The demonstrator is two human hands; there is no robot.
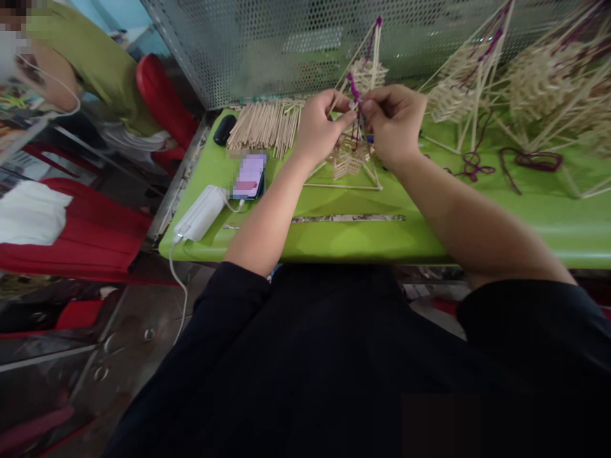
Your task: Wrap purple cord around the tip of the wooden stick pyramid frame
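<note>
Stick frame [347,165] with a small woven cluster inside stands near the middle of the table [324,245], its purple-bound top between two hands. From the far left, a co-worker in a green shirt [90,54] is beside a red chair [162,95]. On the table's left end a white power bank [199,213] lies near the edge, cabled to a lit phone [252,172]; farther back, a black mouse [224,130] is just beside a spread of loose sticks [270,124]. Next, the left hand [324,124] has its grip pinched at the purple binding [352,86]. A patterned strip [353,218] lies on the near side of the frame. The right hand [396,121] meets the left there, thumb and forefinger together; whether stick or yarn is between them, I cannot tell. Farther right, more stick frames [458,89] stand behind loose purple yarn [477,166] and a coil [532,159].

The frame should be very light, its sticks stiff but easily snapped, the yarn soft and apt to slip. The bound top or a base corner seems the safest hold; squeezing the woven cluster could bend it.
</note>
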